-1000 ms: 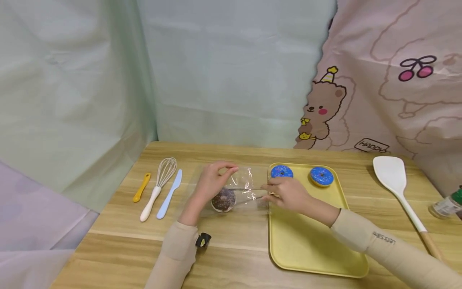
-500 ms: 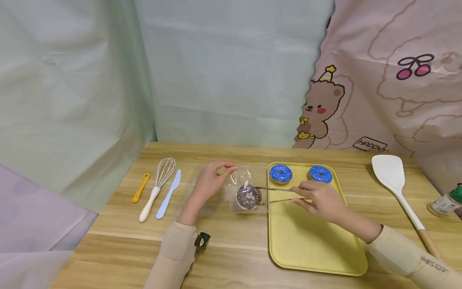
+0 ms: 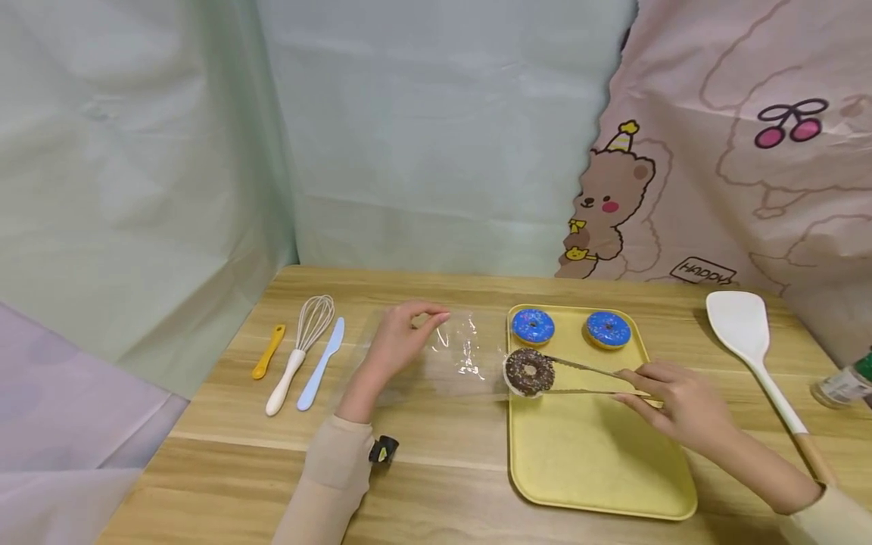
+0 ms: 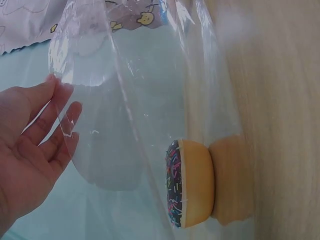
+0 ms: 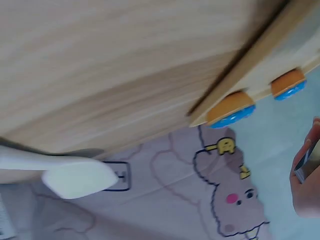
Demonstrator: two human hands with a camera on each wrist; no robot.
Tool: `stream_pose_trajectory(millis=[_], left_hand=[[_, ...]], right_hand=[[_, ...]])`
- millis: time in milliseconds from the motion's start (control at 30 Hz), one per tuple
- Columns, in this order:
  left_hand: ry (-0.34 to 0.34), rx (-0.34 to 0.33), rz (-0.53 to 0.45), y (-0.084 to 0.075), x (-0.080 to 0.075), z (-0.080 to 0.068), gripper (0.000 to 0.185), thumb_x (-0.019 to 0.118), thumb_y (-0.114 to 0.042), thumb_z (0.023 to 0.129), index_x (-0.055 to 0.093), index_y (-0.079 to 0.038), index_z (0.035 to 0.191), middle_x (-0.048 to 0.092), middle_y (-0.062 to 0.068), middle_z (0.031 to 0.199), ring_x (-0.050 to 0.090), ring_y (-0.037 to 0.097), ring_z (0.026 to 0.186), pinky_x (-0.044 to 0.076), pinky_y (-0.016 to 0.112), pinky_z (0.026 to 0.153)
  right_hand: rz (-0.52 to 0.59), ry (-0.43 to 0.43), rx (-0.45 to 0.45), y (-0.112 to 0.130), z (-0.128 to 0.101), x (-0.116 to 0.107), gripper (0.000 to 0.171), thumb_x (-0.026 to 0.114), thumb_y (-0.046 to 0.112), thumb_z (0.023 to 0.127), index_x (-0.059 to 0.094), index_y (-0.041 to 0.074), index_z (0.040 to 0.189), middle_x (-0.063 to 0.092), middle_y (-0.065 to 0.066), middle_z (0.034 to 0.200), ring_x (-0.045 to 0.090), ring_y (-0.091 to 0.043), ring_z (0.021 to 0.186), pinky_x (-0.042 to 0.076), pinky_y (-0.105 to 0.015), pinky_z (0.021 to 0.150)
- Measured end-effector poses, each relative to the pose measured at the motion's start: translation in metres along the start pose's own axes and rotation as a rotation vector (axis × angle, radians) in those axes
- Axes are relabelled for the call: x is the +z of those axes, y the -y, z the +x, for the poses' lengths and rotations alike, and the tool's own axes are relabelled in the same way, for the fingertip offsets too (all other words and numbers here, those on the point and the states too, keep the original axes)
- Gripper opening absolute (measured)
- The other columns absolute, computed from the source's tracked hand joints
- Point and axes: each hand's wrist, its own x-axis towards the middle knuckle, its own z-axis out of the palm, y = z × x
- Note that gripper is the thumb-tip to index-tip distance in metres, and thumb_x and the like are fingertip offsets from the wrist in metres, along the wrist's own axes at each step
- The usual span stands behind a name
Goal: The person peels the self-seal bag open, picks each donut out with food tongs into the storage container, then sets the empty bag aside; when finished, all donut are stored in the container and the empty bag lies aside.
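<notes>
Right hand [image 3: 681, 405] pinches tongs [image 3: 589, 380], chocolate donut [image 3: 528, 372] clamped over tray [image 3: 599, 469] edge. Left hand [image 3: 398, 341] pinches bag [image 3: 463, 356] open. Keep squeeze steady, donut level, clear of blue donuts [image 3: 533, 326].

Sprinkled chocolate doughnut [image 3: 529, 372] in tongs [image 3: 589, 380], at tray edge [image 3: 512, 424]

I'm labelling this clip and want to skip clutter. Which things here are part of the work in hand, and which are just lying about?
In use: right hand gripping tongs, chocolate sprinkled donut held in them at the edge of the yellow tray, left hand holding the clear plastic bag.

Lying about: whisk, light blue knife, small yellow tool, white spatula, bottle, two blue donuts.
</notes>
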Motion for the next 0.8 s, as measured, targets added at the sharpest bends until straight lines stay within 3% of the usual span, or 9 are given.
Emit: stream_pose_trajectory(millis=[233, 467, 800], left_hand=[[0.009, 0.031, -0.02, 0.0, 0.0, 0.0, 0.018, 0.064, -0.02, 0.089, 0.072, -0.009, 0.1, 0.07, 0.003, 0.103, 0.064, 0.018, 0.099, 0.057, 0.027, 0.07], [0.012, 0.038, -0.018, 0.001, 0.001, 0.001, 0.019, 0.063, -0.023, 0.09, 0.072, -0.01, 0.099, 0.07, 0.003, 0.102, 0.064, 0.017, 0.098, 0.056, 0.027, 0.07], [0.014, 0.033, -0.017, 0.002, 0.001, 0.001, 0.018, 0.063, -0.023, 0.09, 0.072, -0.011, 0.099, 0.07, 0.003, 0.102, 0.064, 0.017, 0.098, 0.056, 0.026, 0.07]], right_hand=[[0.003, 0.013, 0.039, 0.001, -0.025, -0.017, 0.045, 0.056, 0.05, 0.089, 0.075, 0.009, 0.088, 0.059, 0.009, 0.07, 0.043, 0.002, 0.053, 0.033, -0.012, 0.042], [-0.002, 0.072, 0.052, 0.004, -0.041, -0.025, 0.039, 0.063, 0.048, 0.085, 0.075, 0.011, 0.088, 0.062, 0.008, 0.072, 0.048, 0.0, 0.053, 0.038, -0.013, 0.044], [0.049, 0.065, 0.029, 0.003, -0.051, -0.018, 0.038, 0.067, 0.048, 0.081, 0.076, 0.012, 0.088, 0.064, 0.009, 0.077, 0.049, 0.003, 0.055, 0.041, -0.011, 0.047]])
